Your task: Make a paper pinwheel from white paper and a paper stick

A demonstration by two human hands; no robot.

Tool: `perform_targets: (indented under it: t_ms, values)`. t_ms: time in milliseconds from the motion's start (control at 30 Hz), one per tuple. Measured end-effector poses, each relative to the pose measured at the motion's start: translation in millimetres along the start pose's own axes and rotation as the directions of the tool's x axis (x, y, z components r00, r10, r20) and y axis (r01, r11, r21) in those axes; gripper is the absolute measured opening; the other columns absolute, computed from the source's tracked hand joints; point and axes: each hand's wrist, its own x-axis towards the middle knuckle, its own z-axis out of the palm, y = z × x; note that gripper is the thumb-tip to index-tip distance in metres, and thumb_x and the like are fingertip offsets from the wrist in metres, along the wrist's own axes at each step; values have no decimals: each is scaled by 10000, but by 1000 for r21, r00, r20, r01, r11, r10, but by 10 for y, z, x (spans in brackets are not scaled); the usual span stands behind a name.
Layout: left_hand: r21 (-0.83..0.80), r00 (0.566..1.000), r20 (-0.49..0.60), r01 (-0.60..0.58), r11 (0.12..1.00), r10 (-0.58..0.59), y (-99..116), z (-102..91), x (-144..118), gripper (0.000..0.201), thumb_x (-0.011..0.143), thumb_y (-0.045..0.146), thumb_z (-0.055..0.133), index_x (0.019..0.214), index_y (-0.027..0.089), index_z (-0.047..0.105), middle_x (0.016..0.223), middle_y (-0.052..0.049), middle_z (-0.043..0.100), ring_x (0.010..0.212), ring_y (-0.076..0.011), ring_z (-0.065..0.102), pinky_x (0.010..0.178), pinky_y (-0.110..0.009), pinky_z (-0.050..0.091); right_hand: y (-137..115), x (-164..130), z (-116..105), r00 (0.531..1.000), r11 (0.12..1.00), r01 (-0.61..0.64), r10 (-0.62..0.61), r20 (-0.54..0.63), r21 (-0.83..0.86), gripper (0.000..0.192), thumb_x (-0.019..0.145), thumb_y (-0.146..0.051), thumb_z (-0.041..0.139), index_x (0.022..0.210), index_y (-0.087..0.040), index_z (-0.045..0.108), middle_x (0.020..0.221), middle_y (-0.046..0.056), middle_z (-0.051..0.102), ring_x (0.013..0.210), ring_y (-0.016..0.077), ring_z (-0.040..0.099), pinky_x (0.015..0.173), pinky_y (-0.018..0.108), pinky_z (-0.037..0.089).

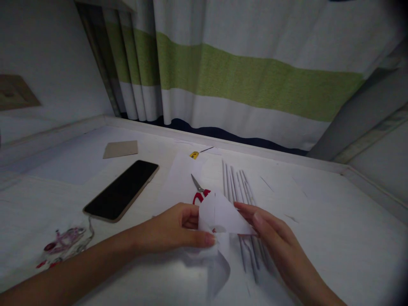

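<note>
Between my hands is a folded piece of white paper (219, 214), raised above the table, with a curled strip hanging from its lower end. My left hand (181, 227) pinches its left side, thumb in front and the other fingers behind. At the right, my right hand (270, 229) grips the paper's pointed corner between thumb and fingers. Scissors (199, 189) with red handles lie just behind the paper, which hides part of them. Several thin rolled paper sticks (240, 182) lie side by side under and behind my right hand.
A black-screened phone (123, 191) lies at the left, with a charm strap (65, 242) trailing from it. Behind are a brown card (121, 148), a white paper sheet (178, 178) and a yellow tag-like item (194, 154). A striped curtain (239, 76) hangs beyond the table's raised back edge.
</note>
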Motion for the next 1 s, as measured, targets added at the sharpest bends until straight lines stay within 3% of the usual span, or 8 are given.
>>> perform_targets:
  t_ms: [200, 333, 567, 667, 767, 833, 933, 1000]
  values:
    - [93, 992, 114, 38, 995, -48, -4, 16, -35, 263, 717, 212, 652, 977, 176, 648, 942, -26, 678, 927, -187, 602, 825, -277, 436, 119, -8, 40, 999, 999, -19, 17, 40, 34, 288, 712, -280, 663, 999, -281, 641, 939, 40, 692, 826, 183, 640, 713, 299, 524]
    - [113, 991, 123, 46, 993, -60, -24, 2, -44, 255, 706, 221, 665, 961, 206, 651, 936, 2, 681, 906, -165, 611, 802, -250, 449, 109, -56, 44, 979, 964, 198, -204, -14, -176, 209, 720, -164, 648, 870, -307, 677, 810, -14, 707, 714, 133, 645, 625, 217, 528]
    - [180, 992, 83, 78, 981, -94, 14, -35, -62, 389, 652, 235, 704, 1019, 196, 578, 974, -37, 657, 928, -206, 596, 796, -311, 451, 8, -133, 20, 801, 735, 597, -572, 179, -322, 279, 736, 7, 539, 876, -222, 617, 815, 11, 674, 764, 131, 629, 676, 228, 519]
    - [297, 998, 35, 32, 954, -45, 31, -32, -70, 397, 640, 229, 709, 1009, 195, 567, 1018, -37, 635, 964, -201, 575, 855, -321, 417, -4, -181, -6, 730, 594, 665, -644, 227, -453, 269, 725, 14, 546, 902, -186, 580, 806, 31, 658, 743, 132, 622, 643, 221, 514]
    - [427, 997, -59, -17, 904, 47, 66, -5, -78, 468, 605, 271, 733, 1030, 207, 548, 1058, -30, 608, 999, -199, 544, 904, -333, 372, -20, -218, -24, 705, 483, 659, -664, 250, -577, 231, 728, -18, 555, 897, -176, 565, 788, 29, 650, 716, 127, 620, 615, 202, 504]
    - [543, 958, -222, -31, 839, 180, 122, 20, -90, 500, 586, 313, 742, 1032, 217, 538, 1078, -21, 584, 1015, -203, 515, 907, -333, 353, -33, -221, -23, 721, 486, 612, -668, 186, -624, 197, 743, -44, 545, 880, -183, 564, 758, 17, 641, 668, 114, 611, 588, 190, 495]
    - [656, 792, -472, 23, 754, 387, 223, 40, -123, 307, 650, 338, 680, 890, 196, 551, 941, 2, 593, 909, -183, 524, 829, -302, 373, -42, -202, -12, 731, 533, 538, -681, 48, -653, 171, 758, -72, 535, 857, -206, 574, 707, 6, 616, 599, 108, 581, 540, 196, 480]
    - [664, 753, -533, 89, 742, 387, 247, 36, -146, 166, 720, 341, 599, 737, 183, 550, 760, 25, 580, 749, -151, 529, 700, -257, 393, -34, -187, -12, 722, 531, 523, -692, 16, -667, 190, 755, -75, 542, 875, -216, 581, 685, 8, 595, 571, 111, 564, 497, 199, 470]
